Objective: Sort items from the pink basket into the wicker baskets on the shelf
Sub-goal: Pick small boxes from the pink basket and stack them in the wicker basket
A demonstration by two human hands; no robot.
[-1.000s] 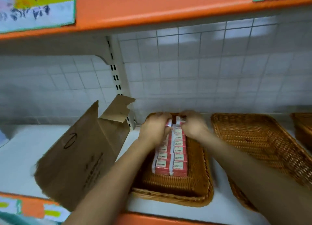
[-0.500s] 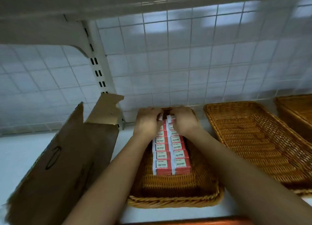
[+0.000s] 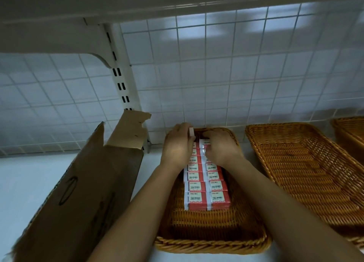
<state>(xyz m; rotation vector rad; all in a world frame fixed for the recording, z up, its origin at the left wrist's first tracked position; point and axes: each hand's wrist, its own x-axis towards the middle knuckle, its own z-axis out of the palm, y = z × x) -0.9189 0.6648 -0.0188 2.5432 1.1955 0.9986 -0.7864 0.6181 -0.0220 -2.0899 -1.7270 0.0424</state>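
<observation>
Boxes (image 3: 206, 185) sit in two rows in the basket (image 3: 210, 242). My left hand (image 3: 178, 145) pinches one box (image 3: 191, 132); my right hand's (image 3: 220, 147) grip I cannot tell.

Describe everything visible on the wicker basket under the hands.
The wicker basket is a shallow rectangular tray of brown woven cane with a braided rim. It sits flat on the white shelf, lengthwise front to back, between a cardboard box and a second basket. Two columns of red-and-white boxes marked 2B lie along its middle; its near floor is bare. The left hand and right hand are on the boxes at its far end.
</observation>
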